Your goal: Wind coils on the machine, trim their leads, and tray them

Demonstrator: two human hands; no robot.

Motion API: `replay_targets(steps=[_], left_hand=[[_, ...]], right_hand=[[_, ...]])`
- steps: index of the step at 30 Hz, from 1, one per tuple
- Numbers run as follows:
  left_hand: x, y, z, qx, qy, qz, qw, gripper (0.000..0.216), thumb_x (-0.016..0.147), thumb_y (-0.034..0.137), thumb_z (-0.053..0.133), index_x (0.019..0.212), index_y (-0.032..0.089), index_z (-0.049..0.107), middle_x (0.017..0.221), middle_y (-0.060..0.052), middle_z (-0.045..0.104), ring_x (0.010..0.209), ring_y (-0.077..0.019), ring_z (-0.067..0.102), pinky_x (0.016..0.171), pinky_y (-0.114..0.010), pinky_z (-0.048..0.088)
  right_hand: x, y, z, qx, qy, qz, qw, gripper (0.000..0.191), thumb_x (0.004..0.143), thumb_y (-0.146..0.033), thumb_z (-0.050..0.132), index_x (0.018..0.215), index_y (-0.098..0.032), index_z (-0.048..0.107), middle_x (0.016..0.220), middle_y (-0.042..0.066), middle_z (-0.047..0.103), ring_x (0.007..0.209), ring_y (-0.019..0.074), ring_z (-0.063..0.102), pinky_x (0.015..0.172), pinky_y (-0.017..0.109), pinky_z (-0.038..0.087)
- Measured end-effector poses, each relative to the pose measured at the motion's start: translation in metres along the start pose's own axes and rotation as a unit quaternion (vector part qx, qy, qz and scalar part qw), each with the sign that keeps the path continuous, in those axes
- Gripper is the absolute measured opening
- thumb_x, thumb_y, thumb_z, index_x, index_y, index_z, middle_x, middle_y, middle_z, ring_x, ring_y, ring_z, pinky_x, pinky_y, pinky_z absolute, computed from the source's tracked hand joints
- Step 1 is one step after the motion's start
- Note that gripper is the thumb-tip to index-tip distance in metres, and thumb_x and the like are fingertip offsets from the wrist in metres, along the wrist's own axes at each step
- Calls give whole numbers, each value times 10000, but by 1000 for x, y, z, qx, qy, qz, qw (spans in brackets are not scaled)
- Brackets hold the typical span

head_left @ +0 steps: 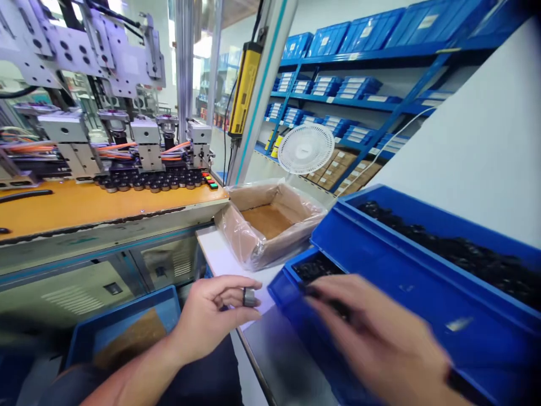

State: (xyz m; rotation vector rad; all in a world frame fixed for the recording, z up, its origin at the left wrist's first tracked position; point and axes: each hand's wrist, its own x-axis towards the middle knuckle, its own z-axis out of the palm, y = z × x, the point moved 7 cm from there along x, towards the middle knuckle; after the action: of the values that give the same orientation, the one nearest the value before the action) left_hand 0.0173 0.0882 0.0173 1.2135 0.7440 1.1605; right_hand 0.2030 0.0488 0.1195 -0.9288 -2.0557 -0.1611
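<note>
My left hand (215, 307) is closed around a small silver cylinder (249, 298) with a black rim, its fingers curled behind the piece. It is above the white table, in front of the plastic-lined box. My right hand (367, 321), smeared by motion, is pinched at the front of a small blue bin (285, 293). Something small and black (338, 307) shows between its thumb and fingers; its exact kind is too blurred to tell. Behind the hand, dark small parts (316, 268) lie in that bin.
A large blue bin (380, 248) of black parts (443, 248) stands at right. A carton with a plastic liner (253, 248) sits on the table (207, 239). At left, a machine has several black-and-silver pieces (156, 181) on its orange bench (84, 206). A blue tray (171, 304) lies below.
</note>
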Motion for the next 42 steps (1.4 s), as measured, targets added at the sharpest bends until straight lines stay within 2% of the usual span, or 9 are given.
replay_targets(steps=[3, 6, 12, 19, 28, 31, 35, 38, 42], left_hand=[[-3, -5, 7, 20, -7, 8, 1000, 347, 679, 208, 836, 1007, 133, 751, 654, -27, 708, 707, -162, 698, 719, -265, 564], [-2, -15, 14, 0, -12, -12, 1000, 371, 663, 228, 852, 1006, 135, 748, 753, -60, 757, 751, -170, 713, 737, -263, 572], [2, -23, 26, -46, -39, -33, 998, 376, 667, 253, 856, 1007, 137, 747, 859, -95, 783, 818, -195, 734, 754, -273, 584], [-2, -16, 23, -55, -26, 4, 998, 366, 624, 138, 867, 970, 138, 747, 857, -80, 793, 779, -193, 749, 732, -269, 604], [-4, -24, 25, -110, -48, -70, 990, 386, 613, 119, 870, 981, 151, 756, 814, -49, 793, 733, -148, 738, 694, -223, 590], [-6, -28, 30, -131, -21, -64, 989, 373, 579, 122, 887, 929, 142, 757, 826, -58, 795, 754, -168, 743, 698, -245, 600], [-11, -29, 36, -162, 43, -5, 986, 338, 565, 150, 902, 856, 177, 730, 849, -32, 794, 770, -154, 747, 694, -217, 600], [-12, -6, 30, -21, 59, 132, 989, 382, 597, 169, 890, 941, 196, 728, 927, -54, 780, 819, -154, 740, 733, -215, 595], [-18, 32, 33, 266, -6, 352, 897, 352, 657, 191, 856, 990, 167, 744, 846, -87, 766, 735, -168, 727, 693, -255, 594]], right_hand=[[-15, -18, 37, 60, 2, -44, 997, 160, 895, -57, 586, 1028, -136, 630, 895, 69, 686, 805, 147, 690, 734, 213, 605], [-28, -23, 49, 74, 23, -68, 995, 159, 886, -44, 596, 1023, -116, 631, 885, 75, 685, 800, 148, 685, 739, 223, 613], [-35, -18, 41, 67, 14, -79, 995, 179, 893, -70, 583, 1061, -113, 632, 912, 86, 704, 864, 162, 695, 775, 250, 626], [-31, -14, 45, 97, -32, -62, 993, 200, 944, -127, 557, 1137, -108, 606, 949, 109, 657, 902, 168, 660, 730, 262, 607], [-30, -16, 46, 89, -38, -117, 988, 157, 943, -120, 571, 1081, -75, 630, 935, 98, 615, 848, 151, 620, 711, 257, 581], [-32, -18, 46, 91, -39, -153, 983, 180, 912, -94, 597, 1079, -35, 627, 917, 111, 621, 849, 180, 619, 711, 299, 586], [-36, -22, 45, 61, -32, -190, 979, 226, 889, -99, 618, 1079, 23, 623, 913, 152, 619, 873, 230, 616, 703, 347, 591], [-37, -23, 43, 76, -29, -169, 982, 222, 894, -64, 574, 1099, 12, 616, 965, 166, 624, 948, 241, 621, 753, 363, 599], [-37, -22, 44, 123, -36, -110, 986, 217, 874, 4, 541, 1079, -20, 609, 990, 160, 637, 984, 210, 622, 810, 335, 601]])
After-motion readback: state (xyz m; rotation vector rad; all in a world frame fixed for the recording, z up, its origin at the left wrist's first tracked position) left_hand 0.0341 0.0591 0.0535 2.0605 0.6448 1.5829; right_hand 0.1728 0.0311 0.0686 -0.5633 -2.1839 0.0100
